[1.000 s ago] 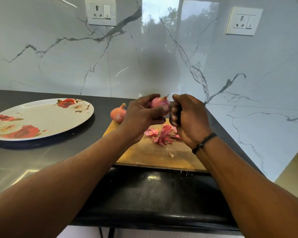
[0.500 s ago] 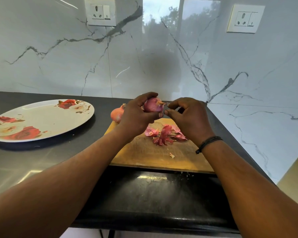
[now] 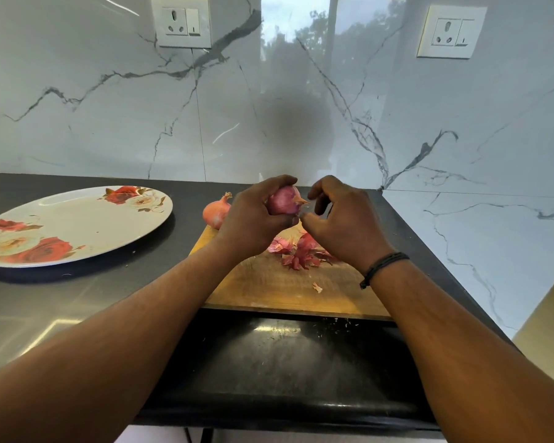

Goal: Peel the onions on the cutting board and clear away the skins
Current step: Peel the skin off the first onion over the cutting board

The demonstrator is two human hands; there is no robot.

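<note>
Countertop (image 3: 77, 302) black, marble wall (image 3: 301, 123) behind.

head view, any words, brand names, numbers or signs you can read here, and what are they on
None: no readable word, brand or number shows anywhere.
left wall socket: plain white, only pin holes and a rocker switch with a small dark mark, not a letter.
right wall socket: the same, no print.
plate: a rose pattern only, no lettering.
cutting board: no stamp or logo visible.
</note>
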